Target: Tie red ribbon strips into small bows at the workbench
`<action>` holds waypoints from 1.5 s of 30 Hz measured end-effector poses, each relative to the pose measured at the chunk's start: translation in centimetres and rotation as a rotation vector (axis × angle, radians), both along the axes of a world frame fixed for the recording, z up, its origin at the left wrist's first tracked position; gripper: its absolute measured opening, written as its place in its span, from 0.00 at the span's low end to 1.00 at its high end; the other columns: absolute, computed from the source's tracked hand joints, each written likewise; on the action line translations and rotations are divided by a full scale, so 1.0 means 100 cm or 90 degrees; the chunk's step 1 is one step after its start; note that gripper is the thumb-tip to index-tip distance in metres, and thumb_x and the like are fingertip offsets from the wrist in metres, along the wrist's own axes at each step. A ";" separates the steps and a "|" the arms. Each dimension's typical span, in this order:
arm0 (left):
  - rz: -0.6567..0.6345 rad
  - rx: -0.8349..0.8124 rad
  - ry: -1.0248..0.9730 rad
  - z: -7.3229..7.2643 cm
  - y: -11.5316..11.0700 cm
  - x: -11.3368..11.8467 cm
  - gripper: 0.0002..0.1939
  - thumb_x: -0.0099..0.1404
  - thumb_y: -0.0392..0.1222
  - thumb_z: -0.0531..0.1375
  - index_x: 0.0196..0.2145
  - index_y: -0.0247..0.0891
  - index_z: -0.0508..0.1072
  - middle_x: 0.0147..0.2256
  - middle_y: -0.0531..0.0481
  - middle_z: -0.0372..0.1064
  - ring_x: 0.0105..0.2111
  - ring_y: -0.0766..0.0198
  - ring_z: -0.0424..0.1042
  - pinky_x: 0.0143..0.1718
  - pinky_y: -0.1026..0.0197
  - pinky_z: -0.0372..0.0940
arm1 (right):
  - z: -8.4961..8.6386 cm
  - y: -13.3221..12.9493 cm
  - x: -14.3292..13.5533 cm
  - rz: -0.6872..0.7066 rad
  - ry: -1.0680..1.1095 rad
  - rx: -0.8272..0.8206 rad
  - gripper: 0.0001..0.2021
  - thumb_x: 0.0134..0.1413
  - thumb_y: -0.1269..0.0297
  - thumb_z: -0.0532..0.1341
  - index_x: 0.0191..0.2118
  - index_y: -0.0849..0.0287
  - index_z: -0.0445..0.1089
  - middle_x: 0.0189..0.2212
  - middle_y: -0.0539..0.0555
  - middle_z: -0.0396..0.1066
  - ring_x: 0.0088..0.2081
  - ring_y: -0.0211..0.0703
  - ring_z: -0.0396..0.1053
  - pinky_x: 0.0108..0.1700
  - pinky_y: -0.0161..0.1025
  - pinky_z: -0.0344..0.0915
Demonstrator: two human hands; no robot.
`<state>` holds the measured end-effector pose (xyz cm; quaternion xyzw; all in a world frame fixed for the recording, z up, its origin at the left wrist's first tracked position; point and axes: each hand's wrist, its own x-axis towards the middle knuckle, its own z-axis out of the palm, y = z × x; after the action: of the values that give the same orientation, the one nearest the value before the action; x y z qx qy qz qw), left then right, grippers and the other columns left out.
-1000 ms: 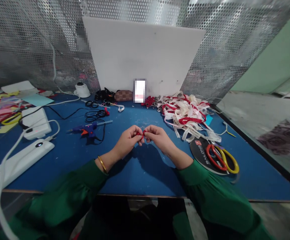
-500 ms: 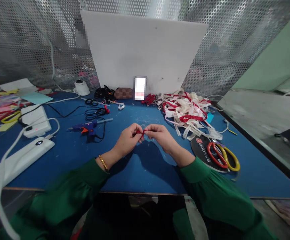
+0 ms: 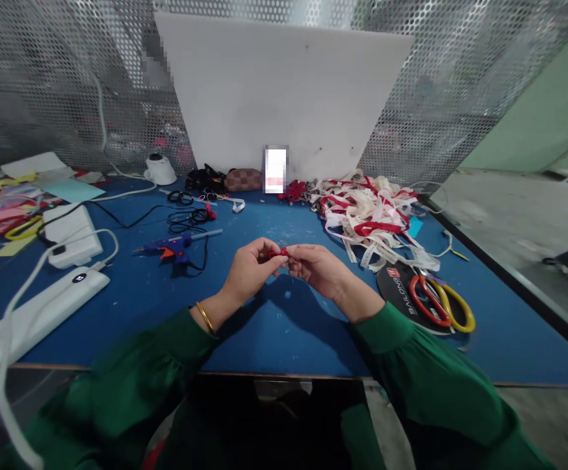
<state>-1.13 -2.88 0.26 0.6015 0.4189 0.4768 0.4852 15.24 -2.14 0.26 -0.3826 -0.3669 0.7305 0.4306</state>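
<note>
Between my two hands is a small piece of red ribbon (image 3: 282, 252), bunched up and mostly covered by fingertips. My left hand (image 3: 252, 269) pinches it from the left, the thumb along its front. From the right, my right hand (image 3: 319, 269) grips it between thumb and forefinger, the other fingers curled under. Both hands are held above the blue table (image 3: 284, 333), fingertips nearly meeting. A blue glue gun (image 3: 173, 249) with an orange trigger lies to the left. Right of my hands spreads a heap of white and red ribbons (image 3: 367, 215).
Red and yellow-handled scissors (image 3: 441, 303) rest on a black round pad (image 3: 392, 287) at right. A white power strip (image 3: 39, 316) and its cable (image 3: 7, 339) lie at left. Coloured scraps (image 3: 10, 209) are piled far left. A lit phone (image 3: 275, 171) stands by the white board (image 3: 284, 91).
My fingers have shifted on the red ribbon, which now shows as a bunched lump. The left thumb has moved toward the right hand. The view has tilted slightly.
</note>
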 end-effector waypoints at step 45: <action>-0.276 -0.167 -0.240 0.006 0.003 -0.011 0.08 0.64 0.38 0.56 0.27 0.36 0.65 0.29 0.49 0.66 0.31 0.63 0.67 0.38 0.59 0.60 | -0.004 0.004 -0.005 -0.177 -0.147 0.220 0.11 0.41 0.59 0.67 0.24 0.60 0.67 0.19 0.46 0.64 0.23 0.32 0.58 0.29 0.36 0.56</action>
<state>-2.21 -2.53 0.84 0.5100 0.2417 0.4074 0.7180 14.73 -1.72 -0.13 -0.4312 -0.4769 0.5418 0.5414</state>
